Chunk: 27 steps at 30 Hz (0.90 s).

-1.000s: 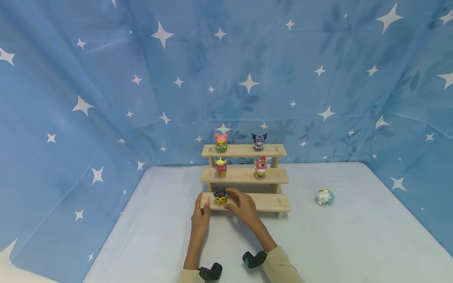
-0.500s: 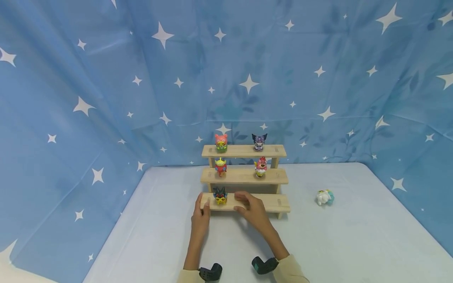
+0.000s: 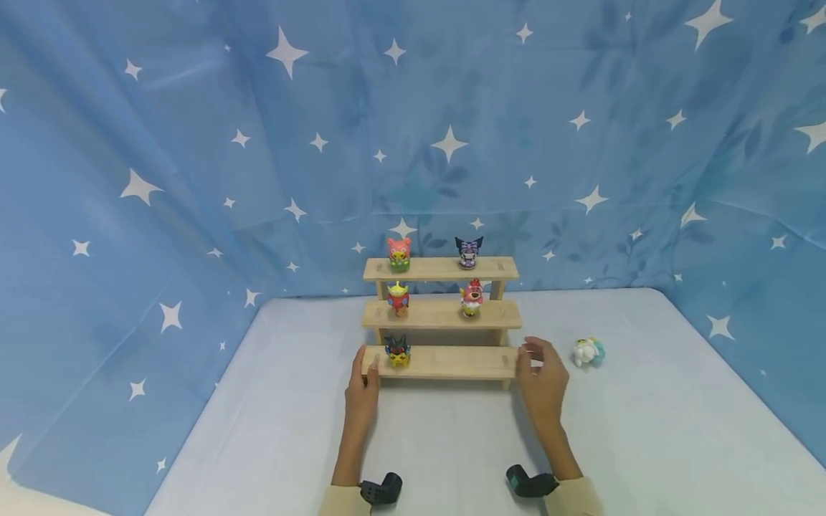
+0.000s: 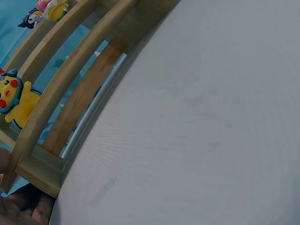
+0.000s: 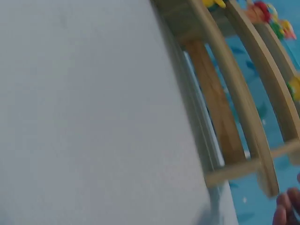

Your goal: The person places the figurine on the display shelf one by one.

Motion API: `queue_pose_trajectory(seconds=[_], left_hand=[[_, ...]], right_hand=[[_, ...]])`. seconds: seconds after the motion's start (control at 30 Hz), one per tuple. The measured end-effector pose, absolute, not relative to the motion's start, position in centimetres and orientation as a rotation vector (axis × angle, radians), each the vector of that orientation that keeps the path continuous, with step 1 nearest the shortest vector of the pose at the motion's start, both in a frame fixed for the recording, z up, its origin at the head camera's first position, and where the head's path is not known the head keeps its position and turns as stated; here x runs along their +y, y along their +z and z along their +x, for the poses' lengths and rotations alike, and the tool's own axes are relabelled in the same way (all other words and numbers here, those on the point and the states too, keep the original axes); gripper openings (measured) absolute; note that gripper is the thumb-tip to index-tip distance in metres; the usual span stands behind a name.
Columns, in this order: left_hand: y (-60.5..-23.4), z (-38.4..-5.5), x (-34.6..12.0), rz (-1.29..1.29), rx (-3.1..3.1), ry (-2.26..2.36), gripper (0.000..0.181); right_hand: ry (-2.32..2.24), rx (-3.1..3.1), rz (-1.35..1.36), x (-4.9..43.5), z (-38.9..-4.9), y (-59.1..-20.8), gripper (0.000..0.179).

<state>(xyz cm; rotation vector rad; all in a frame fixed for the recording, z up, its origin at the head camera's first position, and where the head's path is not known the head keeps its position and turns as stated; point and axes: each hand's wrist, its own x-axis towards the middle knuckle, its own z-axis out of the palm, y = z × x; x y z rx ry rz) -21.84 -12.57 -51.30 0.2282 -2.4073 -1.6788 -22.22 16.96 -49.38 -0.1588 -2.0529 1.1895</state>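
Note:
A three-tier wooden display stand (image 3: 445,362) stands on the white table. My left hand (image 3: 361,394) holds the left end of its lowest tier, thumb in front and fingers around the side; in the left wrist view the fingers (image 4: 30,206) show below that corner. Just right of it, a yellow figurine with spiky dark hair (image 3: 398,352) stands on the same tier. At the tier's right end is my right hand (image 3: 543,380), fingers loosely bent and holding nothing. In the right wrist view its fingertips (image 5: 282,211) appear just beyond the board's end.
The middle tier bears a red figurine with a green head (image 3: 398,299) and a pink bear figurine (image 3: 472,299). On top stand a pink-hooded figurine (image 3: 399,256) and a black-eared one (image 3: 468,254). A white and teal figurine (image 3: 588,352) lies on the table at right.
My right hand has let go of the spiky-haired figurine and moved right to the lowest tier's right end. The left hand has stayed at the left end. The head view has shifted slightly.

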Motion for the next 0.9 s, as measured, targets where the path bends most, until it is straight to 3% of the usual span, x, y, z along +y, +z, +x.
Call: queue_pose_trajectory(seconds=[0.17,0.33,0.63,0.9], left_hand=[[-51.1,-22.1,-12.7,0.246,-2.422,-1.651,0.055],[-50.9,-22.2,-12.7,0.264,-2.445,-1.655,0.055],[-51.1,-22.0,-12.6,0.212,-2.419,-1.666,0.055],[-51.3,-21.7,-12.5,0.221,-2.413,-1.671,0.054]], right_hand=[[1.249,-2.058,-0.631,20.6,-21.9,-49.3,0.040],[1.428,-2.065,-0.873,23.8,-21.4,-49.4,0.070],[1.411,-2.303,-0.843,27.1,-22.9,-49.5,0.089],[1.278,-2.449,-0.710,27.8,-24.2,-50.1,0.083]])
